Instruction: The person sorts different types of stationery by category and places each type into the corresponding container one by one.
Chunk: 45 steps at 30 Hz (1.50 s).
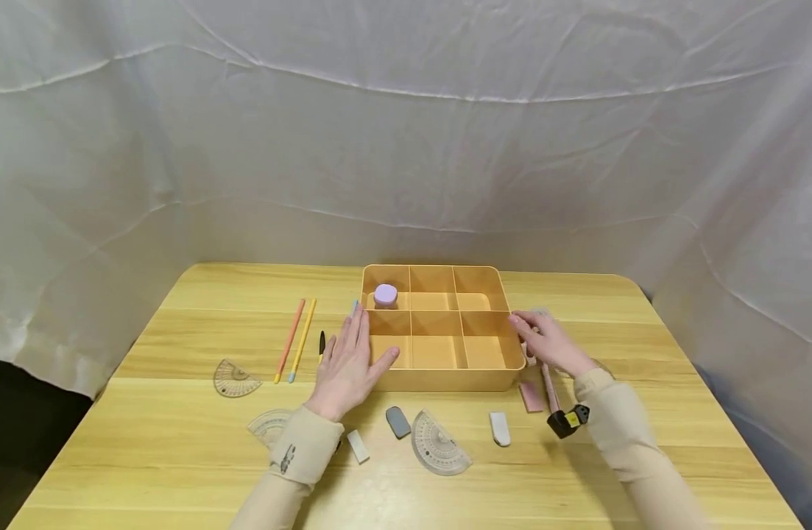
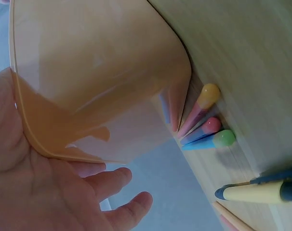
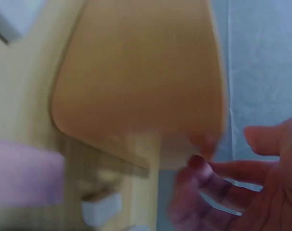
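An orange box with six-part dividing walls stands mid-table. A lilac rounded piece sits in its back left compartment. My left hand lies along the box's left wall, its fingers stretched forward and the thumb over the front left compartment. In the left wrist view, the palm meets the box rim at a corner. My right hand is at the right wall, fingertips right by the rim. The right wrist view shows its fingers loosely bent beside the box corner, thumb apart from them.
Left of the box lie a red pencil, a yellow pencil and a dark-tipped pen. Round-ended sticks lie close to its wall. In front are protractors, a grey eraser, white erasers and a pink eraser.
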{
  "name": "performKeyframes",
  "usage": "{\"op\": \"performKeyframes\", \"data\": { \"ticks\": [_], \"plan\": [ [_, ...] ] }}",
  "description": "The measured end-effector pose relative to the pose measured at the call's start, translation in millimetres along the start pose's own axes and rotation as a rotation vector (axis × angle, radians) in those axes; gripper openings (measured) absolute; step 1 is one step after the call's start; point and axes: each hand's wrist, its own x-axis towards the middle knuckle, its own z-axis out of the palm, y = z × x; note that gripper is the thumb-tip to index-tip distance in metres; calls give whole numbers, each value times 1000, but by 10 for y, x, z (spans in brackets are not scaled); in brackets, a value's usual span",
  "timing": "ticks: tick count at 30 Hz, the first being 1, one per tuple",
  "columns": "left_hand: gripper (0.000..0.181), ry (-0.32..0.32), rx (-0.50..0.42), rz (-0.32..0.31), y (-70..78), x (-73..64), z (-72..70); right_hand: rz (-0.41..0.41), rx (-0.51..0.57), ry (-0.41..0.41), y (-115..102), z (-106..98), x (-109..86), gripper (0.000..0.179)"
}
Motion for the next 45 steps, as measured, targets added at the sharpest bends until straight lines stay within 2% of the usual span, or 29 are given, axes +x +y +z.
{"op": "performKeyframes", "data": {
  "ticks": [3,7,11,19,24,28,30,39,45],
  "plan": [
    [91,5,8,1,2,-2,5,43,84,-88,41,-135,40,60],
    [90,12,8,1,-1,-4,10,81,70,-158,113,-310,92,61],
    [90,17,4,-2,-8,-8,12,116,2,-210,212,-473,103,59],
    [90,14,3,1,-15,-14,10,198,-220,-236,365,-657,90,57],
    [90,12,0,0,-15,-7,7,253,-283,-259,430,-670,123,58],
    [90,7,-2,0,-9,1,11,288,-307,-295,478,-638,162,36],
    [90,4,-7,0,-3,3,14,302,-321,-310,502,-618,172,33],
    [90,-1,-3,5,15,5,20,379,-375,-302,537,-543,172,46],
    [89,5,-5,6,24,3,31,372,-388,-281,551,-489,154,51]
  ]
}}
